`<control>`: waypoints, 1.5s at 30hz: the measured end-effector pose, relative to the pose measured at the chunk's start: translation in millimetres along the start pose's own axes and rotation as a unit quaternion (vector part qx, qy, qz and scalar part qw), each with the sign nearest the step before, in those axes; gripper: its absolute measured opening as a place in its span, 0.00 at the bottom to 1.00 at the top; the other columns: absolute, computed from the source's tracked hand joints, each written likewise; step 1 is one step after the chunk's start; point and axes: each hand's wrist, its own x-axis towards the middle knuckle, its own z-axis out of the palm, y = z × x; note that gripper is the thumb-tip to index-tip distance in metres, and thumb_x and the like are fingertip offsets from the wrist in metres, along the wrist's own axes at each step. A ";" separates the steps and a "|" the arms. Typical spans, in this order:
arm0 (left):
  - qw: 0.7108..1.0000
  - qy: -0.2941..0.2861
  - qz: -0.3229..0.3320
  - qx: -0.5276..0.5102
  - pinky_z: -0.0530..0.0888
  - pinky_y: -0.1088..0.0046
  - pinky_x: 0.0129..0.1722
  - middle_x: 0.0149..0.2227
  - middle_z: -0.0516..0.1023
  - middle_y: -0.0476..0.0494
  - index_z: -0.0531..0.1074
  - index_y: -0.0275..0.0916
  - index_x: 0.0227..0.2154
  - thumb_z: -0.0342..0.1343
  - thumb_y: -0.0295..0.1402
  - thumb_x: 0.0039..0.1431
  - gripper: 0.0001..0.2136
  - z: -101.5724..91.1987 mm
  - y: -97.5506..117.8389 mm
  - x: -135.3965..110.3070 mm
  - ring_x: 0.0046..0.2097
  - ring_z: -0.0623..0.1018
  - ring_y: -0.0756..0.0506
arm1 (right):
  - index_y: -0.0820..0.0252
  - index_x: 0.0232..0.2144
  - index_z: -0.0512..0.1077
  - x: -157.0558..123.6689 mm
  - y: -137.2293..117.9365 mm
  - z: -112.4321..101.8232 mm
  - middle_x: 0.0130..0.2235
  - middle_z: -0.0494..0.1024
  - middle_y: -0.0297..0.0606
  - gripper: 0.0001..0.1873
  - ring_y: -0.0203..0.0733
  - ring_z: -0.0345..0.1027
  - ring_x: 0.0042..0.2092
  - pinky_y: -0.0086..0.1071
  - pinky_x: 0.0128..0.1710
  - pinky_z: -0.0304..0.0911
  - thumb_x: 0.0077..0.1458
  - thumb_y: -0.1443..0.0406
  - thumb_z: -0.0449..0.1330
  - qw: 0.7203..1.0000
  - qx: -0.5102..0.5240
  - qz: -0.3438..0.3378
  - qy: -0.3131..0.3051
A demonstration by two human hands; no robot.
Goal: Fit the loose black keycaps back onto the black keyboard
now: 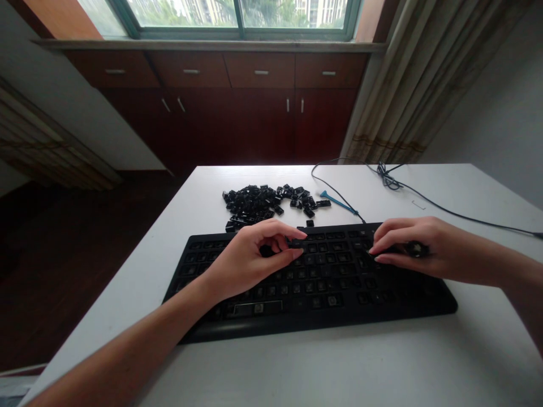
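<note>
The black keyboard (322, 288) lies flat on the white table (382, 362) straight in front of me, its long axis running left to right across my view, with the space bar row toward me and the far edge toward the window (237, 14). Most of its keycaps are off, so rows of bare dark switches face up. My left hand (250, 257) sits over the upper middle of the keyboard, its thumb and fingers (280, 229) drawn together and clamped on a black keycap (294, 243). My right hand (419, 249) is over the upper right part, its fingertips (384, 254) pulled close together on a dark object (413, 249), mostly hidden by my fingers, so I cannot tell what it is. Just beyond the far edge, a heap of loose black keycaps (258, 202) lies directly on the table, with a few strays apart from it. To the right of the heap lies a thin blue plastic tool (339, 202), its narrow end pointing up and left. A black cable (458, 212) rises from the far edge beside that tool, loops through a tangled bundle (388, 178) and runs off to the right. Dark red wooden cabinets (254, 118) stand under the window, with a curtain (394, 85) at their right
</note>
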 end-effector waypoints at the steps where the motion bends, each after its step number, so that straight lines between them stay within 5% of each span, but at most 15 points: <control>1: 1.000 0.000 0.001 -0.001 0.73 0.78 0.36 0.40 0.77 0.47 0.78 0.43 0.47 0.62 0.33 0.62 0.11 0.1 0.0 0.1 0.37 0.75 0.52 | 0.51 0.40 0.81 0.1 -0.6 0.2 0.44 0.81 0.39 0.09 0.43 0.76 0.41 0.35 0.40 0.71 0.60 0.58 0.63 1.000 0.003 -0.003 0.004; 45: 1.000 -0.001 0.007 0.017 0.72 0.77 0.36 0.38 0.77 0.48 0.78 0.44 0.46 0.62 0.33 0.62 0.10 0.0 0.8 -0.4 0.36 0.75 0.52 | 0.53 0.37 0.79 1.0 2.4 -1.6 0.44 0.81 0.37 0.06 0.43 0.77 0.42 0.34 0.42 0.72 0.61 0.60 0.63 0.999 -0.018 -0.031 0.003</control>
